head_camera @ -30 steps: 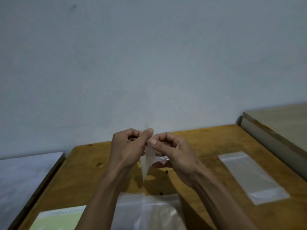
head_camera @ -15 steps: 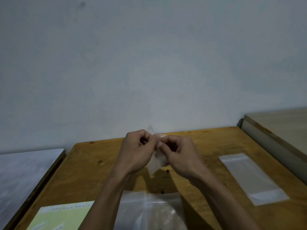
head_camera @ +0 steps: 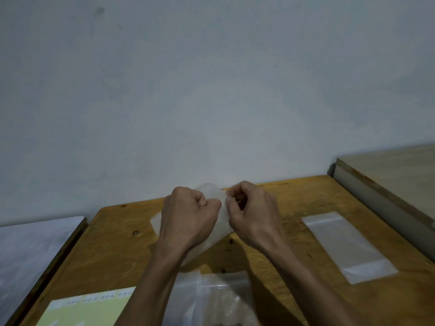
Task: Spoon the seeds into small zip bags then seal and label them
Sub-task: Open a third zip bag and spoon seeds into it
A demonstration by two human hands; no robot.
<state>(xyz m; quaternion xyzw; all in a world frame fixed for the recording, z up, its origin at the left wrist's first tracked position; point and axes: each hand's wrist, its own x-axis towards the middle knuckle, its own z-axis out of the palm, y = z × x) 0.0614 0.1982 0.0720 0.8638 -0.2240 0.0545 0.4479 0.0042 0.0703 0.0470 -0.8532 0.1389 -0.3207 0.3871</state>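
Observation:
Above the middle of the wooden table [head_camera: 282,203], both my hands hold a small clear zip bag [head_camera: 221,222]. My left hand [head_camera: 190,215] pinches its top edge with curled fingers, and my right hand [head_camera: 254,212] pinches the same edge just to the right. The bag hangs tilted behind my left wrist, partly hidden. A larger clear bag with seeds [head_camera: 219,300] lies at the near edge between my forearms. A sheet of pale yellow labels [head_camera: 89,309] lies at the near left. No spoon is in view.
A stack of empty clear zip bags [head_camera: 348,245] lies flat on the table's right side. A lighter wooden surface [head_camera: 395,175] stands higher at the far right. A white surface [head_camera: 30,250] adjoins the table on the left. A grey wall rises behind.
My hands have drawn slightly apart along the bag's top edge. The small bag has turned from hanging edge-on to lying broader and more tilted behind my left hand.

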